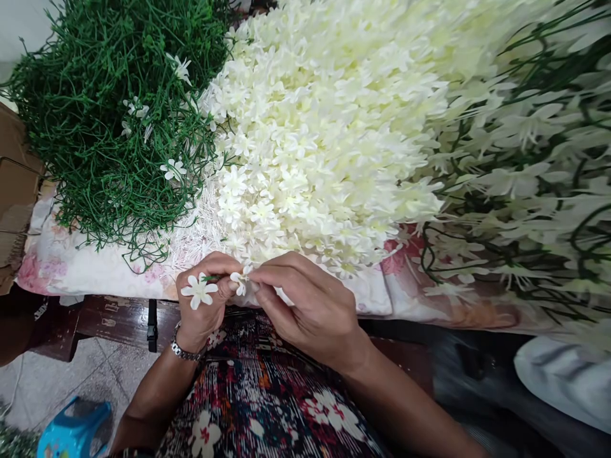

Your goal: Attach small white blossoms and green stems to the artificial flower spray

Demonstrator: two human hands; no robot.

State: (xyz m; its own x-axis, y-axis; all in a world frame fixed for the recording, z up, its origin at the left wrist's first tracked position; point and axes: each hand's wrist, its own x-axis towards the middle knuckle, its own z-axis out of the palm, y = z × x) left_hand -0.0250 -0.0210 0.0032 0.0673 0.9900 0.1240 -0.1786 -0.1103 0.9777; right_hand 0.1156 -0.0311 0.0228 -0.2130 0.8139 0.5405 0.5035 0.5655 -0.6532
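Near the table's front edge, my left hand (203, 302) is closed round a green stem, mostly hidden by the fingers. A white flower (199, 291) shows over its knuckles. Between the two hands is a second white flower (241, 280), its petals touched by the fingertips of both. My right hand (310, 305) pinches this flower from the right with thumb and forefinger. Just beyond the hands lies a large heap of loose white petals (305, 165). A pile of green plastic stems (114, 127) is at the left, with thin white stamens (195, 235) between the heaps.
Assembled white flowers on green stems (515, 178) spread over the right side. A flowered cloth (105, 273) covers the table. Cardboard (16, 191) stands at the left edge. Below are a blue stool (74, 429) and, at the right, someone's pale clothing (563, 381).
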